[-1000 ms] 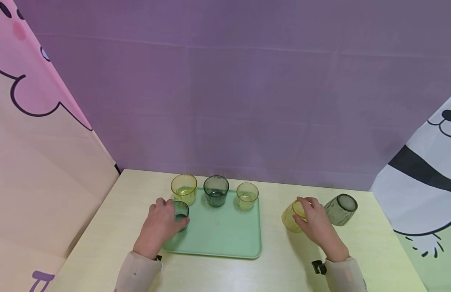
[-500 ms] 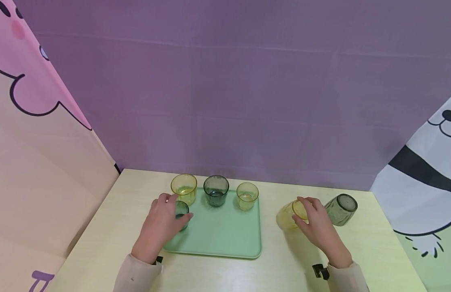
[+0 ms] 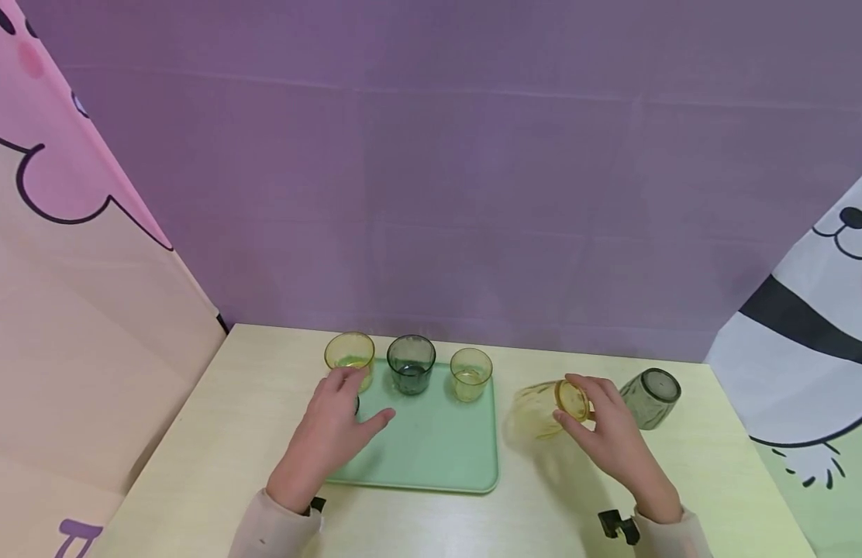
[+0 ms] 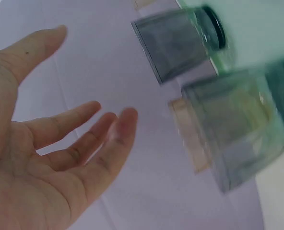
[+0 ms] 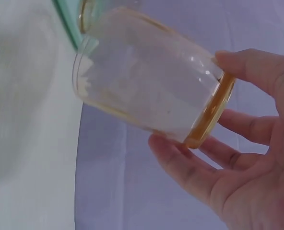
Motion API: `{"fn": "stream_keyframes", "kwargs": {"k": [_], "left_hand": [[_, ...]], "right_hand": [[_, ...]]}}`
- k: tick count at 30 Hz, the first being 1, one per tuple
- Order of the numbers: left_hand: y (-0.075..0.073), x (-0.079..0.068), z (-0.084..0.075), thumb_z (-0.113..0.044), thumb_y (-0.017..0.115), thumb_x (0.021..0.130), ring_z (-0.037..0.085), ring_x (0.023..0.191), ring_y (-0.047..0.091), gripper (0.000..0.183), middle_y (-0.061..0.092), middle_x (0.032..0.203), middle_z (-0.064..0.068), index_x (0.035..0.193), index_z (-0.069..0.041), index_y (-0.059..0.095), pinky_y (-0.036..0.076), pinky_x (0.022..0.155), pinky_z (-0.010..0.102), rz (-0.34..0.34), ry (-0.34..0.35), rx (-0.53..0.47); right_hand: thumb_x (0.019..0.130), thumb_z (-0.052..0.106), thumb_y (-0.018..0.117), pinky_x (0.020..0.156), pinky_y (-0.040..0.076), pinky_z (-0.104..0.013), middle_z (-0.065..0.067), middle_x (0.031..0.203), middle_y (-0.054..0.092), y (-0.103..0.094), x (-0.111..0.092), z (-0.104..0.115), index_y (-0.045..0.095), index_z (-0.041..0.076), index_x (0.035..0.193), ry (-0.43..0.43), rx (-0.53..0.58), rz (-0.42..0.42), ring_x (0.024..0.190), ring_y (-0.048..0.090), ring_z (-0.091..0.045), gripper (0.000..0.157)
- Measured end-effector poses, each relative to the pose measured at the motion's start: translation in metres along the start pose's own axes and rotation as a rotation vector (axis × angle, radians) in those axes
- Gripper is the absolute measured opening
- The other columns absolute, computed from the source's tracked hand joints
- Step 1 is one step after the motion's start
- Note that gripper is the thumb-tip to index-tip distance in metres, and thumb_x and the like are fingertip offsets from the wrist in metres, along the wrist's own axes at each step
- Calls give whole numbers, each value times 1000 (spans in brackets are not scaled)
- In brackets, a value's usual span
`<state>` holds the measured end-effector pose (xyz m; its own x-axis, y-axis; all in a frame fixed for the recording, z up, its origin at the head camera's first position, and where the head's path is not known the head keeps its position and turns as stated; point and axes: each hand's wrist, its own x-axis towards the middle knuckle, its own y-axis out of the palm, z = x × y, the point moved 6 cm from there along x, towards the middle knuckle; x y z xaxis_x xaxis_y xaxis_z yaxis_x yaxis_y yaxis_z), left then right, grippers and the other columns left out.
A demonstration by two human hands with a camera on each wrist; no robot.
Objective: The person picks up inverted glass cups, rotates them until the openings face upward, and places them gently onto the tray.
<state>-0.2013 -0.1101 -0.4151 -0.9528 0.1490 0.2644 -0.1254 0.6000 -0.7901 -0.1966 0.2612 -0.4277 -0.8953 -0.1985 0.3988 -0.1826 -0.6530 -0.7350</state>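
My left hand point(image 3: 326, 434) is spread over the left side of the green tray point(image 3: 431, 465), fingers loosely extended and holding nothing. It hides most of a dark green glass point(image 3: 356, 405). In the left wrist view, a greenish glass point(image 4: 228, 120) stands apart from the fingertips. My right hand point(image 3: 612, 434) pinches a yellow glass point(image 3: 536, 409) near its thick base, between thumb and fingers. This glass lies tilted on its side in the air, mouth pointing left toward the tray.
Along the tray's back stand a larger yellow glass point(image 3: 349, 353), a dark grey glass point(image 3: 412, 368) and a small yellow glass point(image 3: 470, 376), all upright. Right of my right hand, a grey-green glass point(image 3: 650, 403) stands upside down on the pale table point(image 3: 487, 527). A purple cloth point(image 3: 431, 194) hangs behind.
My left hand has let go of the dark green glass and moved right, opening. My right hand has tipped the yellow glass from upside down to sideways, its mouth swinging left.
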Motion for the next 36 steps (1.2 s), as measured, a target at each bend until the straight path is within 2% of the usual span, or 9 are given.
{"fn": "stream_keyframes", "kwargs": {"k": [5, 7, 12, 16, 21, 29, 36], "left_hand": [[7, -2, -5, -31, 84, 82, 22, 90, 64, 65, 54, 130, 11, 135, -1, 58, 53, 82, 39, 18, 14, -105], [9, -2, -7, -32, 84, 82, 18, 86, 65, 66, 53, 131, 8, 136, -4, 57, 55, 78, 33, 38, 3, -164], [15, -3, -11, -32, 85, 82, 18, 96, 67, 67, 52, 133, 3, 139, -10, 57, 56, 81, 26, 89, -26, -324], [19, -5, -16, -32, 87, 80, 17, 103, 64, 69, 52, 135, -1, 140, -15, 57, 57, 82, 26, 115, -35, -430], [23, -6, -21, -30, 86, 81, 19, 112, 58, 69, 51, 132, -2, 140, -15, 56, 57, 83, 28, 152, -28, -548], [27, -8, -27, -29, 86, 82, 23, 117, 57, 68, 52, 131, 3, 141, -16, 54, 57, 84, 27, 192, -18, -653], [35, -11, -33, -25, 85, 83, 25, 126, 52, 68, 50, 139, 3, 142, -15, 52, 55, 90, 29, 240, 9, -750]], "right_hand": [[89, 7, 77, 76, 60, -34, -16, 124, 52, -2, -1, 4, 55, 4, 137, 26, 151, 6, 106, 58, -30, 53], [90, 7, 75, 77, 59, -32, -15, 124, 52, -2, -2, 5, 54, 5, 139, 35, 195, 11, 107, 57, -30, 53], [91, 6, 74, 80, 58, -29, -12, 127, 51, -3, -2, 10, 53, 9, 140, 51, 295, 21, 109, 57, -30, 53], [91, 3, 73, 82, 58, -29, -9, 129, 49, -3, -3, 12, 53, 10, 139, 74, 408, 32, 113, 58, -27, 53], [90, -9, 69, 83, 58, -30, -14, 133, 45, -2, -4, 19, 50, 3, 139, 39, 546, 34, 116, 58, -18, 54], [88, -19, 62, 81, 58, -30, -19, 136, 45, 1, -6, 32, 46, -5, 138, -44, 747, 34, 117, 57, -18, 54], [88, -21, 58, 81, 58, -33, -17, 134, 47, 16, -11, 39, 43, -9, 137, -26, 933, 43, 116, 58, -18, 52]]}}
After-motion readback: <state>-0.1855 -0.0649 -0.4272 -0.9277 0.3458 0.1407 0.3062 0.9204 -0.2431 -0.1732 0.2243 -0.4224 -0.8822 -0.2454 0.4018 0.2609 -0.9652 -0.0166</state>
